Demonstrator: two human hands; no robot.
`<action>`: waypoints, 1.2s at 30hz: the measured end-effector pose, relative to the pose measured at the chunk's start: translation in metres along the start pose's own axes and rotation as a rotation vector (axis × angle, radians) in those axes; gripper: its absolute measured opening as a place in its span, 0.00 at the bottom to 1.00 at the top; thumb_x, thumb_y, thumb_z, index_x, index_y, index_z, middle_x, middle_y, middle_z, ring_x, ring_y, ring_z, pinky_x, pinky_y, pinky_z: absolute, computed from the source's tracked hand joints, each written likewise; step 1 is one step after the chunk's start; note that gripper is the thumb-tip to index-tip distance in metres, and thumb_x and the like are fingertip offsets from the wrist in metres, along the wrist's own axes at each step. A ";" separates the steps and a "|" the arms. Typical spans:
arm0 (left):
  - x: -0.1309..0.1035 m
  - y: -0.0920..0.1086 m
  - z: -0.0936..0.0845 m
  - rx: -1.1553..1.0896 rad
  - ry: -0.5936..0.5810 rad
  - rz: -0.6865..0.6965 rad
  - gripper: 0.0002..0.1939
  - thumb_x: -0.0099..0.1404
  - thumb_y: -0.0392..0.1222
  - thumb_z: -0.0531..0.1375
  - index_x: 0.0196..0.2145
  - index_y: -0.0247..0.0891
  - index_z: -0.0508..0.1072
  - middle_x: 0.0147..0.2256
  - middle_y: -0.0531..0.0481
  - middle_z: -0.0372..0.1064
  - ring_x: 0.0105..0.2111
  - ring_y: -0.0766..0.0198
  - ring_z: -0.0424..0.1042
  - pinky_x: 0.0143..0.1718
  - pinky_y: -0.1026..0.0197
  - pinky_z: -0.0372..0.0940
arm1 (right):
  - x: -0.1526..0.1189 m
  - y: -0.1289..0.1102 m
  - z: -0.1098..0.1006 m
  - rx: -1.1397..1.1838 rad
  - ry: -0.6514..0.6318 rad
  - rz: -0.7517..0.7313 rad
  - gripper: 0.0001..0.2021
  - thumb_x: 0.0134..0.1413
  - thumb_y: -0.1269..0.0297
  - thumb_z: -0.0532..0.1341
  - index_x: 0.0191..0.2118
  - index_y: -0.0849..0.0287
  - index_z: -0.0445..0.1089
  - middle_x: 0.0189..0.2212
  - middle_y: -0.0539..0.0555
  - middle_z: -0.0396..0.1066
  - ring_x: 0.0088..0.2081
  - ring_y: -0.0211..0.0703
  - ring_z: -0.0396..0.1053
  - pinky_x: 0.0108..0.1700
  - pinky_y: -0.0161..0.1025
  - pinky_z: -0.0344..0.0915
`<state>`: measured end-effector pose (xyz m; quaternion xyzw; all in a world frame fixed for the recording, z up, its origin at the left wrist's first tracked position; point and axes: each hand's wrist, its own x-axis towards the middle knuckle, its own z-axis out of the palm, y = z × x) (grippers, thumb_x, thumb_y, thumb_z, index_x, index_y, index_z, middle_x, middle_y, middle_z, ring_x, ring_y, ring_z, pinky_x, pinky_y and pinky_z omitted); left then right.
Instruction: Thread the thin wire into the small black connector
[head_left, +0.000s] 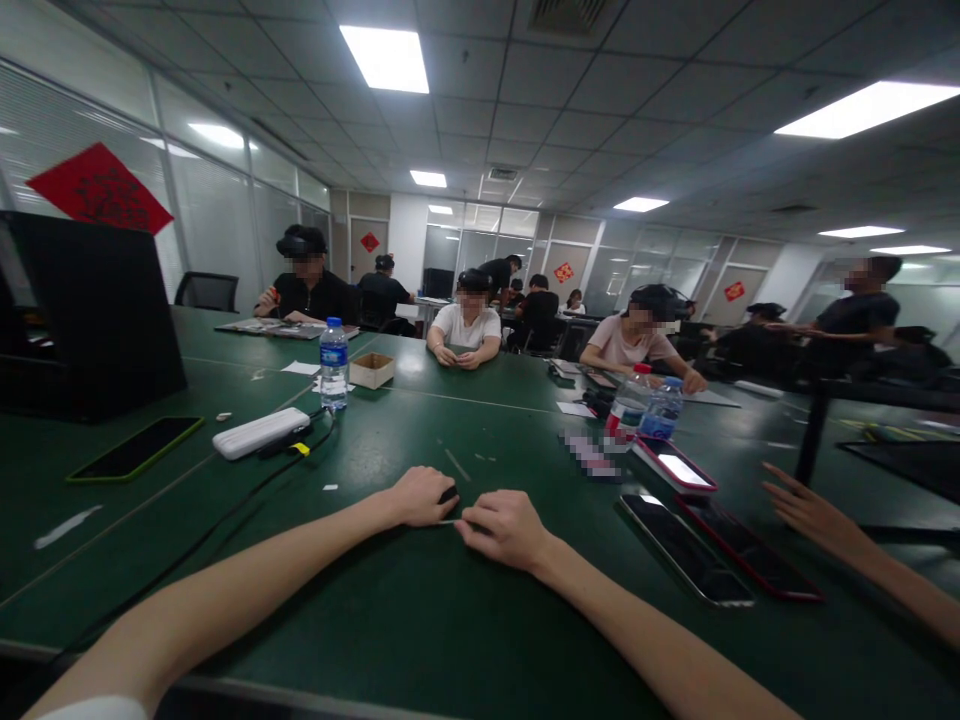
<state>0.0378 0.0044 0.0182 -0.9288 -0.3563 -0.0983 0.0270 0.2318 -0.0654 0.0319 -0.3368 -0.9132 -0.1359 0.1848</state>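
Note:
Over the middle of the green table [420, 610], my two hands are close together. My left hand [421, 495] is closed, its fingers curled round a small black object [448, 494] that mostly stays hidden. Beside it, my right hand [501, 525] is closed in a pinch on a thin pale strip [448, 522], which spans the small gap towards my left hand. What kind of things these are is too small to make out.
On the left lie a white power bank [259, 432] with a black cable, a phone [139, 450] and a water bottle [334, 365]. Several phones, including a black one [686, 550], lie right. Another person's hand [814, 515] reaches in there. People sit opposite, near a small box [372, 371].

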 end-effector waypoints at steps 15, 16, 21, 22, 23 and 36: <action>-0.001 0.001 -0.001 0.014 0.001 0.024 0.18 0.67 0.50 0.48 0.35 0.37 0.72 0.33 0.43 0.74 0.33 0.54 0.74 0.34 0.57 0.66 | -0.006 0.034 -0.008 -0.151 -0.058 0.155 0.18 0.64 0.56 0.49 0.37 0.56 0.75 0.29 0.53 0.73 0.28 0.34 0.66 0.32 0.31 0.56; -0.001 0.000 -0.001 0.013 0.001 0.024 0.18 0.67 0.50 0.48 0.35 0.37 0.72 0.32 0.43 0.74 0.33 0.54 0.74 0.34 0.57 0.66 | -0.005 0.034 -0.008 -0.152 -0.066 0.161 0.19 0.64 0.56 0.49 0.37 0.56 0.75 0.29 0.53 0.72 0.28 0.34 0.66 0.32 0.31 0.56; -0.001 0.000 0.001 0.008 -0.001 0.015 0.18 0.68 0.50 0.48 0.35 0.37 0.72 0.33 0.42 0.74 0.33 0.54 0.74 0.35 0.57 0.65 | -0.004 0.030 -0.006 -0.156 -0.078 0.177 0.19 0.64 0.56 0.49 0.36 0.56 0.75 0.28 0.52 0.72 0.27 0.34 0.65 0.31 0.31 0.55; -0.001 0.000 0.001 0.005 -0.002 0.014 0.18 0.68 0.50 0.48 0.35 0.37 0.72 0.33 0.42 0.74 0.33 0.54 0.74 0.34 0.57 0.65 | -0.004 0.030 -0.005 -0.157 -0.078 0.181 0.19 0.64 0.56 0.49 0.36 0.56 0.75 0.28 0.52 0.72 0.27 0.34 0.65 0.31 0.31 0.55; -0.001 0.000 0.001 0.002 -0.004 0.014 0.18 0.68 0.50 0.48 0.35 0.37 0.72 0.33 0.42 0.74 0.33 0.54 0.74 0.34 0.57 0.65 | -0.004 0.030 -0.005 -0.159 -0.079 0.184 0.19 0.64 0.56 0.49 0.36 0.56 0.75 0.28 0.52 0.72 0.27 0.34 0.65 0.31 0.31 0.55; 0.002 -0.002 0.005 0.016 -0.004 0.024 0.17 0.67 0.49 0.48 0.35 0.36 0.72 0.33 0.41 0.74 0.33 0.53 0.74 0.34 0.56 0.65 | -0.002 0.026 -0.006 -0.199 -0.098 0.168 0.18 0.65 0.56 0.48 0.36 0.55 0.74 0.29 0.51 0.71 0.27 0.36 0.65 0.30 0.33 0.54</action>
